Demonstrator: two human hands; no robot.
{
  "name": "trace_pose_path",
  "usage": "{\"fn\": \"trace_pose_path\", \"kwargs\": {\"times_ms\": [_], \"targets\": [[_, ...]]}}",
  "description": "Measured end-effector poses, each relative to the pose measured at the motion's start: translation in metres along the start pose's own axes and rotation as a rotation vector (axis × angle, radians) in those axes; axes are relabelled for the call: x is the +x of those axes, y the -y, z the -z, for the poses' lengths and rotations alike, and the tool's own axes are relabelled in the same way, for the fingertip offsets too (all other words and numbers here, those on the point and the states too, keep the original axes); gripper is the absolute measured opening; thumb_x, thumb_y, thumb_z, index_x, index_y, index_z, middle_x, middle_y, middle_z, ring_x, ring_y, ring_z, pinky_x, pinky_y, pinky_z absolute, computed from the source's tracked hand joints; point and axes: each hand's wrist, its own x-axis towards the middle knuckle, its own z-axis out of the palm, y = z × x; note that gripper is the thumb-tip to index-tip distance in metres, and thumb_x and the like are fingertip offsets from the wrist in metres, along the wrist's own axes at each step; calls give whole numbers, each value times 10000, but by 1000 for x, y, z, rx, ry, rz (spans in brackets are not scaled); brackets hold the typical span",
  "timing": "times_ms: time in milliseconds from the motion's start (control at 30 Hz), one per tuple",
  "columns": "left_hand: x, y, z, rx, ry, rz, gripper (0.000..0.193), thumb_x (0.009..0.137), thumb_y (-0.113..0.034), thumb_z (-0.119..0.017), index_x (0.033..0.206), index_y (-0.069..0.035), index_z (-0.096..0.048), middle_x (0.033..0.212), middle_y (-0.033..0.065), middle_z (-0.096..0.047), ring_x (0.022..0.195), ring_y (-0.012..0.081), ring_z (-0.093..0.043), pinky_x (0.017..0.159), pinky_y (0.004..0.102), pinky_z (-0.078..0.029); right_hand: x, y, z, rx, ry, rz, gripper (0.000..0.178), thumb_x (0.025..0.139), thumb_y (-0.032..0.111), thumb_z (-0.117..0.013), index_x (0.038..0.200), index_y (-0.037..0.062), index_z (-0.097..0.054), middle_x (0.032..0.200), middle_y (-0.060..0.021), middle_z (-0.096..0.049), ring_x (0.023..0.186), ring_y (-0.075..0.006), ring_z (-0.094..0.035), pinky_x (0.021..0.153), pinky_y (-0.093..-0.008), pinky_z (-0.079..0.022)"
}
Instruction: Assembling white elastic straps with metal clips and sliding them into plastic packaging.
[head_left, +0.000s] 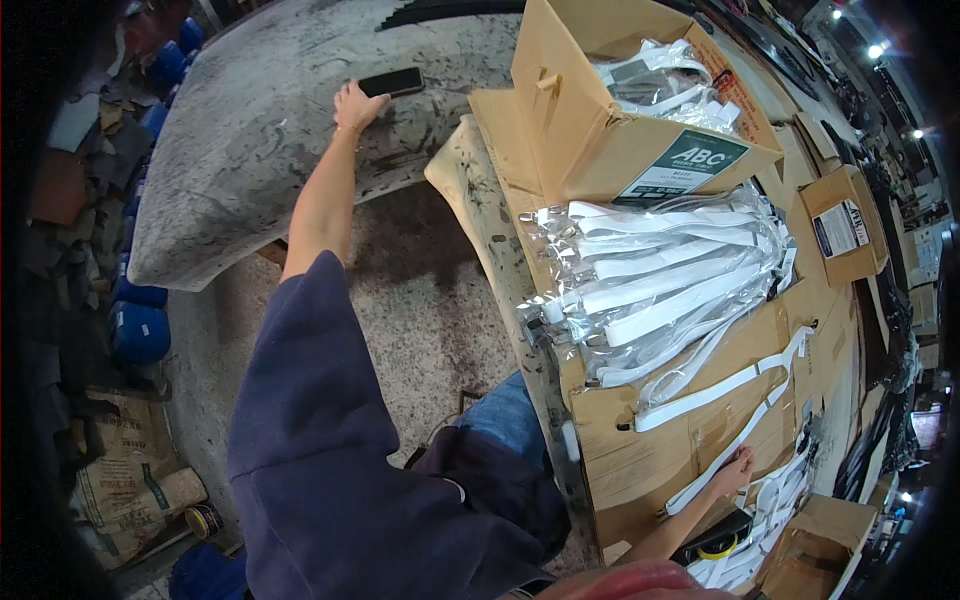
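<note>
1. The left hand (357, 106) was stretched far forward, over a stained grey table (240, 130). A black phone (392, 82) was touched at its left end, with the thumb along the near edge; whether it was clamped between thumb and fingers could not be told.

2. The right hand (738, 472) was held low at the right, above a flattened cardboard sheet (620, 470). Its fingers were partly curled just beside one strip of a pair of white suspenders (697, 402); whether anything was gripped could not be told.

3. That pair was laid unwrapped on the cardboard, bent into a V, its point away to the right and its clipped ends nearer the person.

4. Beyond it, a row of bagged suspenders (655, 288) was spread in clear plastic, with metal clips toward the left.

5. Behind the row, a large open box (570, 150) was seen filled with more clear bags (660, 85).

6. At the lower right, loose white straps (770, 505) were heaped near a small open box (838, 518).

7. At the far left, blue containers (140, 332) were lined up beside the grey table.
</note>
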Motion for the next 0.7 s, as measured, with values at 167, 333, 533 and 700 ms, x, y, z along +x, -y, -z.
{"fn": "trace_pose_path", "kwargs": {"times_ms": [167,333,533,700], "targets": [[-16,-9,-7,222,-80,-86,863,754,-648,-582,1455,-222,-314,1530,148,-228,1421,378,-135,1082,606,-155,6,-18,23,82,8,-46,243,940,236,-593,878,6,-646,758,-14,-627,660,-71,-543,577,-192,-414],[-15,-30,-2,220,-76,-155,820,750,-733,-521,1378,-208,-476,1476,159,-346,1376,361,-275,1051,595,-257,-3,-18,23,-99,-21,-35,275,943,245,-571,929,-13,-666,840,-51,-657,766,-116,-570,715,-244,-449],[-124,-78,18,-774,-229,-63,620,899,-324,-629,1322,85,-435,1351,226,-467,1228,308,-466,1038,394,-359,-6,-8,26,4,-85,82,268,921,203,-586,1016,-41,-644,922,-98,-673,857,-155,-614,807,-280,-471],[-409,-62,22,-737,131,-451,339,891,-66,-589,1177,67,-462,1196,175,-490,1091,270,-489,956,394,-406,-4,5,-13,-57,-129,52,245,849,203,-666,961,-15,-688,879,-87,-699,818,-152,-645,753,-278,-502]]}}
